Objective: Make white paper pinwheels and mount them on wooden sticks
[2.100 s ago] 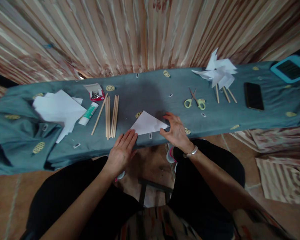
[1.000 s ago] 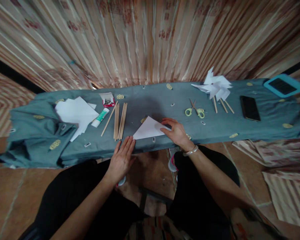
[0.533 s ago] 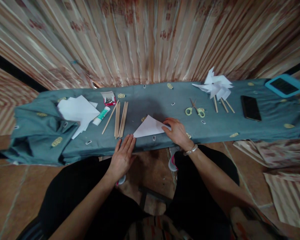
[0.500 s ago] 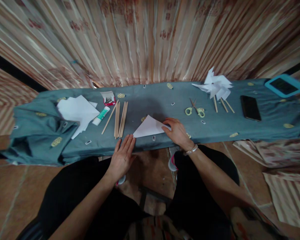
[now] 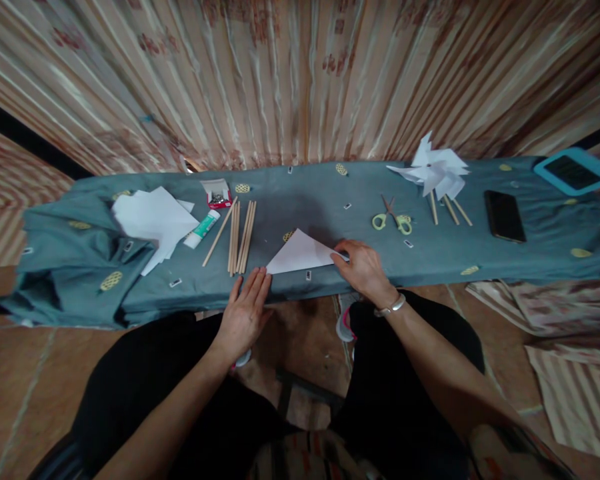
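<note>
A white sheet of paper (image 5: 303,255), folded into a triangle, lies flat near the front edge of the cloth-covered table. At its left corner my left hand (image 5: 247,303) rests with fingers stretched out, the fingertips touching the paper and the table's edge. My right hand (image 5: 361,267) pinches the paper's right corner between thumb and fingers. Left of the folded paper are several wooden sticks (image 5: 241,237). Scissors with yellow-green handles (image 5: 392,217) lie beyond my right hand, blades pointing away.
At the left are more white paper (image 5: 155,217), a glue stick (image 5: 202,229) and a small red box of metal pins (image 5: 218,195). White paper pinwheels on sticks (image 5: 435,170), a black phone (image 5: 504,216) and a blue-framed tablet (image 5: 575,171) are at the right. A striped curtain (image 5: 290,87) hangs behind.
My right hand has slid slightly to the right along the paper's right corner. My left hand and the folded paper stay nearly in place; the view has shifted a little.
</note>
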`<state>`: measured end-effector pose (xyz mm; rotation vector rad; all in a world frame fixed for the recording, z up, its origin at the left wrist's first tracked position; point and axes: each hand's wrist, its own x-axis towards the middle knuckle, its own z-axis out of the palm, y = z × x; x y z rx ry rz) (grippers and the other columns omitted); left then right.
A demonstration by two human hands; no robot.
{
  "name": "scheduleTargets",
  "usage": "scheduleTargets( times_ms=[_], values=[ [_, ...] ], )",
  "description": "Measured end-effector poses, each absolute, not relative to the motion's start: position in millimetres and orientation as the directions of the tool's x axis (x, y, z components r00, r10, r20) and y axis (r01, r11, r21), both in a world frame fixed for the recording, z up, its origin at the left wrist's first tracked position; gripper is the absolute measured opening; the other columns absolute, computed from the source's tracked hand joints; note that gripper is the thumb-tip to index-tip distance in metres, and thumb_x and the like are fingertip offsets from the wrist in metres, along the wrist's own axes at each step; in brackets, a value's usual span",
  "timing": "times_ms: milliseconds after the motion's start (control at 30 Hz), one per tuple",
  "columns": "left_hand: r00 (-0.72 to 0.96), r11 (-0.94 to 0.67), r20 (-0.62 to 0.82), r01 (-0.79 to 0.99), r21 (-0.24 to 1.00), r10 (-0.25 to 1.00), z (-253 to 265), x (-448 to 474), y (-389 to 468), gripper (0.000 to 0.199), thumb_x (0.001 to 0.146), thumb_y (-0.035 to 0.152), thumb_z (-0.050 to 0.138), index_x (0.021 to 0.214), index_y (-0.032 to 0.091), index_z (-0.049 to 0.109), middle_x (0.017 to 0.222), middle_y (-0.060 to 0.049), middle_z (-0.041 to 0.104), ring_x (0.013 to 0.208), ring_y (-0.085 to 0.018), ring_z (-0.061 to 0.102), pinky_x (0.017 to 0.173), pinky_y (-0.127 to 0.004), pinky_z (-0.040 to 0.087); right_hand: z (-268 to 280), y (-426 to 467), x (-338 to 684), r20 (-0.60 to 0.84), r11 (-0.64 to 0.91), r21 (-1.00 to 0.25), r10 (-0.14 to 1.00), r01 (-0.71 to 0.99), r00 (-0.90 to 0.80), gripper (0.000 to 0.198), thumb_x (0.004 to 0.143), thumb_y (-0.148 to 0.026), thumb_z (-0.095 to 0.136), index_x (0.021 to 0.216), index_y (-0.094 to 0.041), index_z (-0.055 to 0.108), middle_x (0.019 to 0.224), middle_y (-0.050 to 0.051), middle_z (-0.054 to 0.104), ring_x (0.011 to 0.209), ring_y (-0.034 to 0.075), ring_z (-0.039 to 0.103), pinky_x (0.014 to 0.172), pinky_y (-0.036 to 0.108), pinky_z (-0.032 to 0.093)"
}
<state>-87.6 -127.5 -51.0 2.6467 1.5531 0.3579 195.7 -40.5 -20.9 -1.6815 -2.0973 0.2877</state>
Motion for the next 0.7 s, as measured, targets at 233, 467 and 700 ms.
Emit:
scheduleTargets(
  times_ms=[233, 467, 700],
  values=[
    [0.472, -0.490, 0.141, 0.860, 0.145, 0.870, -47.3, -86.9, -127.3, 0.067, 0.093, 0.020, 0.051, 0.154, 0.006, 0.028, 0.157, -0.023, 0.037, 0.148, -0.035, 0.033, 0.117, -0.057, 0.029, -14.7, -48.7, 194.5, 0.234, 0.318, -0.397, 0.942, 0.861, -0.240, 0.019, 0.091, -0.024, 0.055, 0.095, -0.019, 0.072, 0.105, 0.013, 0.075, 0.099, 0.031, 0.068, 0.093, 0.045, 0.050],
    [0.471, -0.487, 0.127, 0.859, 0.159, 0.873, -47.0, -86.8, -127.5, 0.069, 0.093, 0.021, 0.052, 0.155, 0.008, 0.025, 0.157, -0.022, 0.037, 0.148, -0.035, 0.031, 0.118, -0.057, 0.027, -9.1, -50.4, 191.1, 0.260, 0.314, -0.569, 0.946, 0.760, -0.195, 0.011, 0.086, -0.026, 0.061, 0.087, -0.023, 0.072, 0.103, 0.007, 0.076, 0.097, 0.027, 0.069, 0.093, 0.044, 0.052],
    [0.423, -0.478, 0.247, 0.845, 0.239, 0.872, -50.1, -83.4, -126.2, 0.074, 0.097, 0.024, 0.048, 0.159, 0.016, 0.008, 0.159, -0.024, 0.034, 0.150, -0.033, 0.028, 0.117, -0.060, 0.028, 0.4, -36.9, 192.7, 0.368, 0.312, -0.683, 0.928, 0.660, -0.058, 0.007, 0.083, -0.025, 0.062, 0.079, -0.023, 0.069, 0.116, 0.008, 0.073, 0.111, 0.026, 0.066, 0.101, 0.044, 0.048]
  ],
)
